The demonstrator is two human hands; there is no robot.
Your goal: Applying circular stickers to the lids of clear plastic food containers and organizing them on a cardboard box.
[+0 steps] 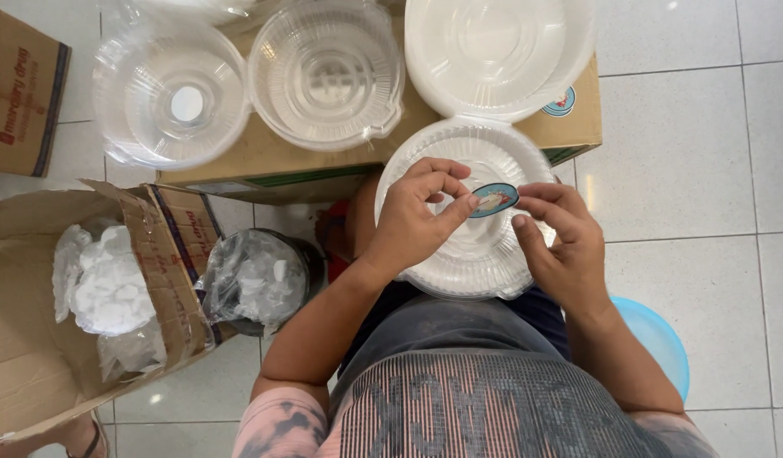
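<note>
White tiled floor (688,161); flat cardboard box (324,165) carrying clear plastic bowls (324,72). Left: open carton (35,280) with bagged white pieces (107,288) (second bag beside). Centre: oval sticker (494,199) pinched between left hand (421,216) and right hand (561,242) fingertips, over open clamshell container (476,254) on lap.

The small oval paper sticker (494,199) between the left hand (421,216) and the right hand (561,242) is blue with a pale picture. Under them, the round plastic container (459,263) is clear with fine ribs. Past them, the cardboard box (264,165) is brown with a green stripe.
</note>
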